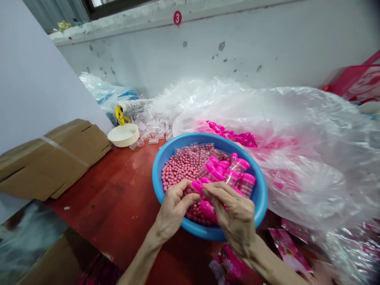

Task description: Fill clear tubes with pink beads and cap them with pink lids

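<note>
A blue basin (157, 158) holds many small pink beads (179, 170) and several clear containers with bright pink caps (246, 180). Over the front of the basin, my left hand (173, 208) is closed, thumb and fingers round a small container whose body they mostly hide. Its pink cap (197, 186) shows between my two hands. My right hand (233, 208) pinches at the same cap from the right, fingertips pressed together. Another pink cap (208, 209) lies just below my fingers, over the beads.
Clear plastic tubes (154, 128) are heaped behind the basin. A large clear bag (297, 158) with loose pink caps (245, 139) spreads to the right. On the left are a white lid (124, 135) and folded cardboard (56, 154). Pink printed packets (286, 245) lie at front right.
</note>
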`<control>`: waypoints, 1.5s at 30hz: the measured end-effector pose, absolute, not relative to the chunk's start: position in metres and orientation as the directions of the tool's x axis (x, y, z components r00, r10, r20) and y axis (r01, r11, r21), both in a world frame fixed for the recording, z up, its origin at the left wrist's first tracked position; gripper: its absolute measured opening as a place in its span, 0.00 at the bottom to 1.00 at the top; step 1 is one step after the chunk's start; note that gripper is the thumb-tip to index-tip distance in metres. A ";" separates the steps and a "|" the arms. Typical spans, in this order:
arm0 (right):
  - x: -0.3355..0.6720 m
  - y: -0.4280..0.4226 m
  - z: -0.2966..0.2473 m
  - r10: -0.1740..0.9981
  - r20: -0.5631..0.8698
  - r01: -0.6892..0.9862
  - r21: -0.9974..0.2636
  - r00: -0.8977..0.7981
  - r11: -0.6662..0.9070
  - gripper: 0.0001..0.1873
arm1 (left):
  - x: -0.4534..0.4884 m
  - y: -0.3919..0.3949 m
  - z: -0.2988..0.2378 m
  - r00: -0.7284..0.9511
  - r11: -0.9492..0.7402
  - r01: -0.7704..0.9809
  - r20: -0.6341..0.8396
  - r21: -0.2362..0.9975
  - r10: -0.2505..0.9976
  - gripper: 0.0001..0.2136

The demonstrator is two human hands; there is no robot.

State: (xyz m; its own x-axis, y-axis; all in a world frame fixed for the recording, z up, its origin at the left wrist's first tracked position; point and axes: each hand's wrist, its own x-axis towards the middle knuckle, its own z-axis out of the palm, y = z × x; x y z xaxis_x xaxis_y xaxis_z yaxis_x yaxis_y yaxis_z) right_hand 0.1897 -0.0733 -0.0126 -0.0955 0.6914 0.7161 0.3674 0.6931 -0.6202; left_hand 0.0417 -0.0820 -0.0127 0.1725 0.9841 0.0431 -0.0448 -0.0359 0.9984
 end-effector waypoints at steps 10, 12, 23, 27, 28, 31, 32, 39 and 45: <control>0.173 -0.079 -0.010 0.725 0.688 0.473 -0.628 -0.034 0.618 0.09 | 0.041 -0.080 -0.015 0.171 0.028 -0.095 -0.012 0.995 0.985 0.11; 0.169 -0.081 -0.012 0.666 0.745 0.521 -0.554 -0.038 0.650 0.11 | 0.041 -0.080 -0.016 0.152 0.017 -0.083 -0.004 0.996 0.988 0.11; 0.173 -0.083 -0.015 0.768 0.575 0.606 -0.513 -0.282 0.607 0.26 | 0.037 -0.086 -0.010 0.118 0.001 -0.128 0.014 0.992 0.993 0.13; 0.170 -0.081 -0.019 0.654 0.700 0.663 -0.348 -0.287 0.663 0.22 | 0.037 -0.088 -0.007 0.149 -0.010 -0.061 0.019 0.998 0.989 0.12; 0.170 -0.080 -0.020 0.615 0.735 0.663 -0.310 -0.287 0.681 0.20 | 0.037 -0.089 -0.008 0.144 -0.028 -0.042 0.034 0.999 0.989 0.11; 0.169 -0.080 -0.017 0.501 0.803 0.657 -0.190 -0.323 0.729 0.18 | 0.036 -0.090 -0.010 0.120 -0.076 -0.007 0.076 0.997 0.990 0.09; 0.169 -0.080 -0.016 0.467 0.817 0.653 -0.154 -0.338 0.742 0.19 | 0.036 -0.091 -0.011 0.117 -0.076 0.000 0.075 0.997 0.990 0.10; 0.165 -0.082 -0.015 0.515 0.792 0.613 -0.237 -0.327 0.754 0.14 | 0.038 -0.090 -0.012 0.069 -0.163 0.064 0.158 0.985 0.985 0.09; 0.184 -0.079 -0.008 0.908 0.360 0.273 -0.871 -0.214 0.409 0.27 | 0.041 -0.090 -0.017 0.063 -0.033 -0.137 0.042 0.990 0.997 0.19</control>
State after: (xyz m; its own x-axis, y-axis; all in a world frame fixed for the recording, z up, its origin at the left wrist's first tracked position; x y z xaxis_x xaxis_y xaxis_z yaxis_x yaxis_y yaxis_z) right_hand 0.1840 -0.0787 -0.0079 -0.2136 0.9083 0.3598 0.2726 0.4091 -0.8708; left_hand 0.0413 -0.0899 -0.0169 0.0626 0.9972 0.0418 -0.1371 -0.0329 0.9900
